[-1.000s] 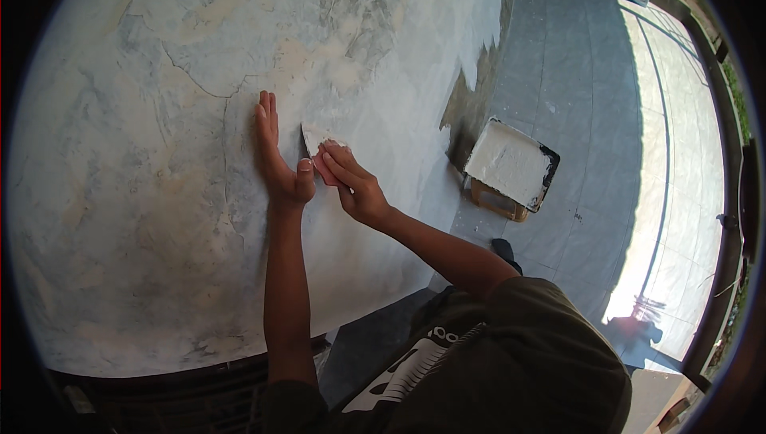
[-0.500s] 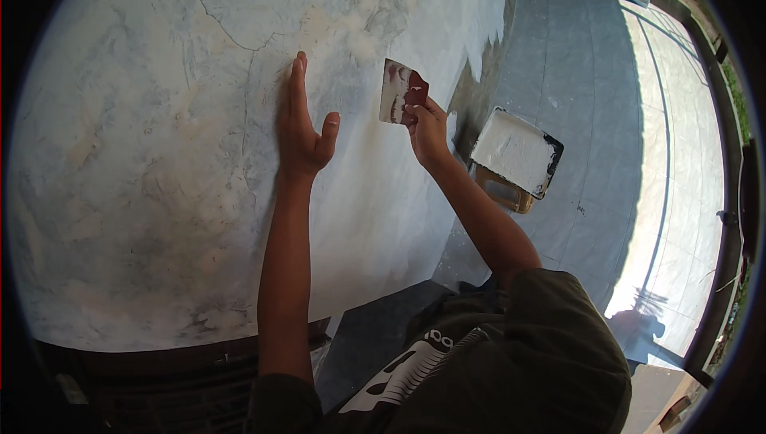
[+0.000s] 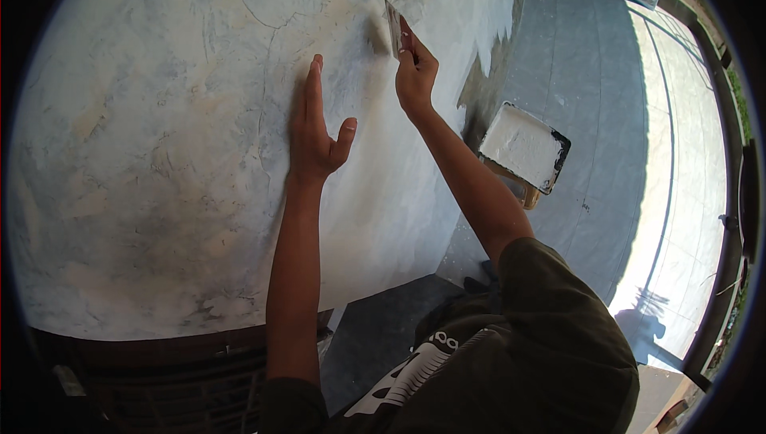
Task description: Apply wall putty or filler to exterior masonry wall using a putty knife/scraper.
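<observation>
My left hand [image 3: 321, 127] rests against the patchy white and grey wall [image 3: 175, 155], its fingers stretched out and the thumb apart, holding nothing. Up and to the right, my right hand [image 3: 416, 79] grips a putty knife [image 3: 394, 29] by its dark red handle. The knife's wide metal blade is turned nearly edge-on to me and sits close to the wall; whether it touches cannot be made out. Several cracks run through the wall's coating left of my left hand.
A black-rimmed tray [image 3: 523, 145] of white putty stands on a brown stool [image 3: 527, 193] to the right of my right forearm. Beyond it lies a tiled floor [image 3: 594, 115], part shaded, part sunlit. A dark slatted piece [image 3: 183, 378] is at the lower left.
My right hand has moved up and toward the wall with the putty knife, whose blade has turned from broadside to nearly edge-on. My left hand stays at the wall; the view has shifted slightly.
</observation>
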